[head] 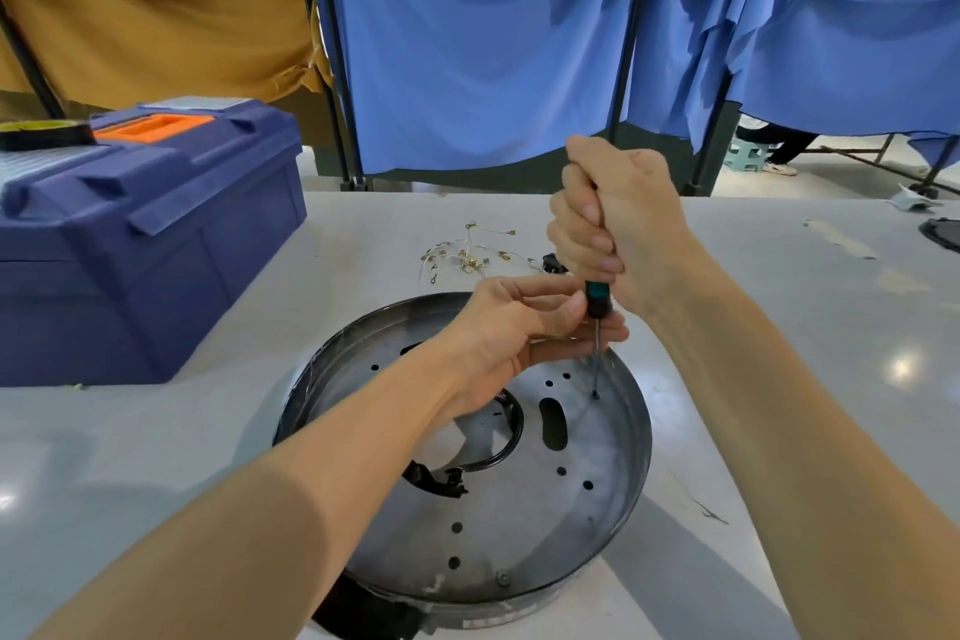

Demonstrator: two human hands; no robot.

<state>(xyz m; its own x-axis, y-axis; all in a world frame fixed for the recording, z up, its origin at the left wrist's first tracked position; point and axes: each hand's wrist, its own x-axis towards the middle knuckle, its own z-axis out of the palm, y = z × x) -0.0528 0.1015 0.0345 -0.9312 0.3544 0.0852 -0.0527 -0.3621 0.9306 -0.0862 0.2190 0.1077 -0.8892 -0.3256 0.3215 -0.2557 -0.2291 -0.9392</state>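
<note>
One screwdriver (597, 299) upright on metal base (519, 509): right grip (613, 224) fisted round handle, left grip (514, 327) pinching shaft.

I get the picture evenly bright, with light coming from above: two white glare spots lie on the table (779, 317), one at the right and one at the left edge. Soft shadows fall beside the metal pan (519, 525) and the toolbox (156, 250). The wide lens bends the poles of the blue curtain (467, 42), and the forearms near the lower edge look stretched and slightly soft
</note>
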